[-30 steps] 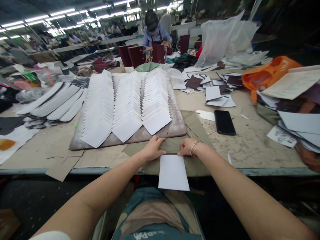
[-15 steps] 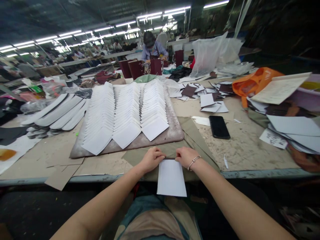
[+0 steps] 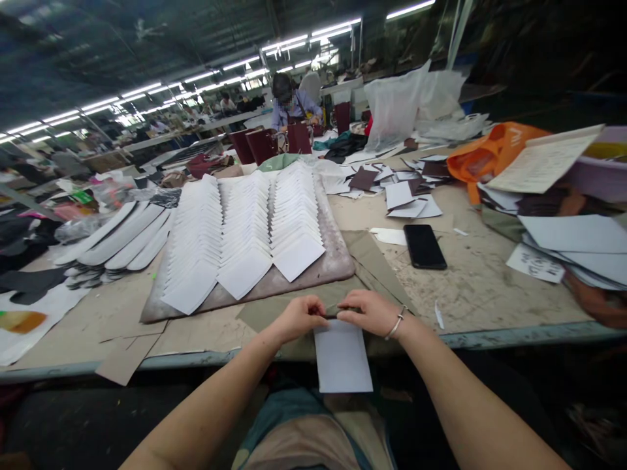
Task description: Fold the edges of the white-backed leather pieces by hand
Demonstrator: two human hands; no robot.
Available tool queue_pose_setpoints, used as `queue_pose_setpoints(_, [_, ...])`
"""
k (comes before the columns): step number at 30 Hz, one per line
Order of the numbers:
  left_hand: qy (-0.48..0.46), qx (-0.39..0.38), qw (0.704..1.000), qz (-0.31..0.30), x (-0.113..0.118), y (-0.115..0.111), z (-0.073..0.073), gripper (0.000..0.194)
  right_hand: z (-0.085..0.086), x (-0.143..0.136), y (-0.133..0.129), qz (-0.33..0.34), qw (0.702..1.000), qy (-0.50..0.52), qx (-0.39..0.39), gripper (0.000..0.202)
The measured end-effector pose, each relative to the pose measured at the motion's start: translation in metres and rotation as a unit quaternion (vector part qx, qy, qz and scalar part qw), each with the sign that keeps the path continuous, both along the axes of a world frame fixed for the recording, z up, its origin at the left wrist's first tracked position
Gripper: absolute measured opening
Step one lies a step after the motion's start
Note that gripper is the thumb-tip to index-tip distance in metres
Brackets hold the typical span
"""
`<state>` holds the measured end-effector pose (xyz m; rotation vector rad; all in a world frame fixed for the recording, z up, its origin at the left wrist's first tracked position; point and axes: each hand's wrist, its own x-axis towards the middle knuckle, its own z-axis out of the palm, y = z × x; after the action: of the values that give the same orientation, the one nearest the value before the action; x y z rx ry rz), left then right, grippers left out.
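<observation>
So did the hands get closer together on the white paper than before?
Yes. The left hand and right hand now nearly meet at the top edge of the white sheet; earlier each pressed nearer a top corner.

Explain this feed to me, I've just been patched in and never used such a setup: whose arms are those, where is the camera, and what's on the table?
There is no machine here. The camera sits on a person's head and looks forward and down, so the two bare arms coming in from the bottom are that person's own. The left hand and the right hand, which wears a bracelet, meet at the top edge of a white sheet that hangs over the table edge; the fingers pinch it there, over an olive cloth. Behind them a board carries three rows of overlapping white sheets. To the left lie long white strips. To the right are a black phone, loose paper pieces and an orange bag. Another person works at the far end.
</observation>
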<state>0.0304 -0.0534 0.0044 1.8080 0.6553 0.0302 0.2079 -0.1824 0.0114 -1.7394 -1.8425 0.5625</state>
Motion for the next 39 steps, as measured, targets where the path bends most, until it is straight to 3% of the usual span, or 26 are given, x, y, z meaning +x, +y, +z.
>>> queue_pose_setpoints(3, [-0.027, -0.05, 0.998, 0.033, 0.001, -0.002, 0.005, 0.026, -0.001, -0.007, 0.003, 0.024, 0.999, -0.025, -0.012, 0.022])
queue_pose_setpoints(9, [-0.058, -0.111, 0.991, 0.056, -0.006, -0.01, 0.008, 0.035, 0.001, -0.015, 0.006, -0.041, 0.998, 0.002, 0.044, 0.023])
queue_pose_setpoints(13, [-0.098, -0.053, 0.986, 0.123, -0.008, -0.014, 0.007, 0.031, 0.001, -0.02, 0.005, -0.055, 0.998, 0.017, 0.011, 0.033])
queue_pose_setpoints(16, [-0.094, 0.0, 0.991, 0.099, -0.008, -0.011, 0.01, 0.026, 0.002, -0.022, 0.005, -0.032, 0.997, 0.058, -0.041, 0.042])
queue_pose_setpoints(19, [-0.083, 0.021, 0.994, 0.063, -0.008, -0.008, 0.014, 0.026, 0.001, -0.022, 0.006, -0.014, 0.996, 0.072, -0.057, 0.037])
queue_pose_setpoints(22, [-0.073, -0.059, 0.992, 0.079, -0.008, -0.007, 0.014, 0.033, 0.001, -0.024, 0.008, -0.009, 0.997, 0.069, -0.037, 0.034])
queue_pose_setpoints(25, [-0.05, -0.2, 0.973, 0.101, -0.01, -0.008, 0.012, 0.043, 0.0, -0.026, 0.01, -0.016, 0.997, 0.073, -0.008, 0.036])
queue_pose_setpoints(27, [-0.045, -0.246, 0.962, 0.106, -0.011, -0.008, 0.011, 0.048, -0.001, -0.028, 0.01, -0.025, 0.997, 0.075, -0.005, 0.039])
queue_pose_setpoints(32, [-0.053, -0.143, 0.985, 0.077, -0.009, -0.006, 0.01, 0.051, -0.003, -0.034, 0.009, 0.008, 0.992, 0.111, -0.056, 0.044])
queue_pose_setpoints(34, [-0.044, -0.124, 0.989, 0.067, -0.007, -0.005, 0.012, 0.052, -0.003, -0.035, 0.01, -0.006, 0.992, 0.115, -0.046, 0.043])
queue_pose_setpoints(39, [-0.071, -0.205, 0.975, 0.057, -0.016, 0.006, 0.02, 0.054, -0.007, -0.026, 0.014, -0.13, 0.975, 0.179, 0.003, 0.036])
